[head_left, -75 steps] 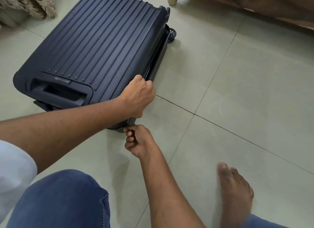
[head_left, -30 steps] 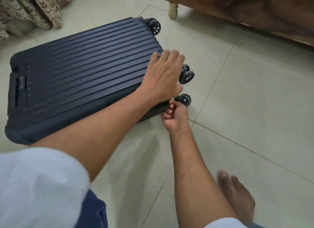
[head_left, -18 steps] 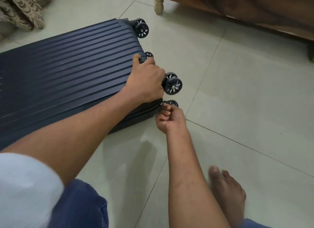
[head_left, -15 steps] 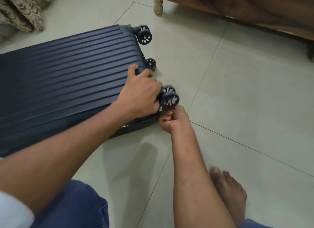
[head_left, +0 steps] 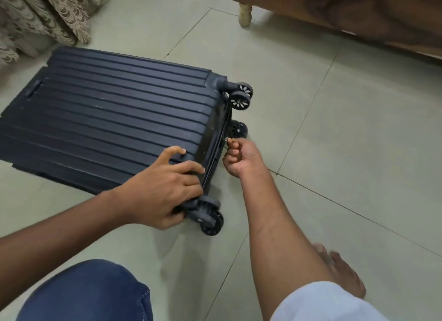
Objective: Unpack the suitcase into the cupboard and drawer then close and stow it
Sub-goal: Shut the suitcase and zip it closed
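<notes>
pinching zipper pull (head_left: 226,139), right hand (head_left: 241,158); left hand (head_left: 165,191) presses suitcase (head_left: 107,120).

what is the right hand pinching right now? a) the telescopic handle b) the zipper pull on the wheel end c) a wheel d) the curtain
b: the right hand pinches a small metal zipper pull at the seam on the wheel end of the suitcase, while the left hand presses on the shell.

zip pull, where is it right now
In the head view, the zip pull is pinched by the right hand on the suitcase's wheel end.
</notes>
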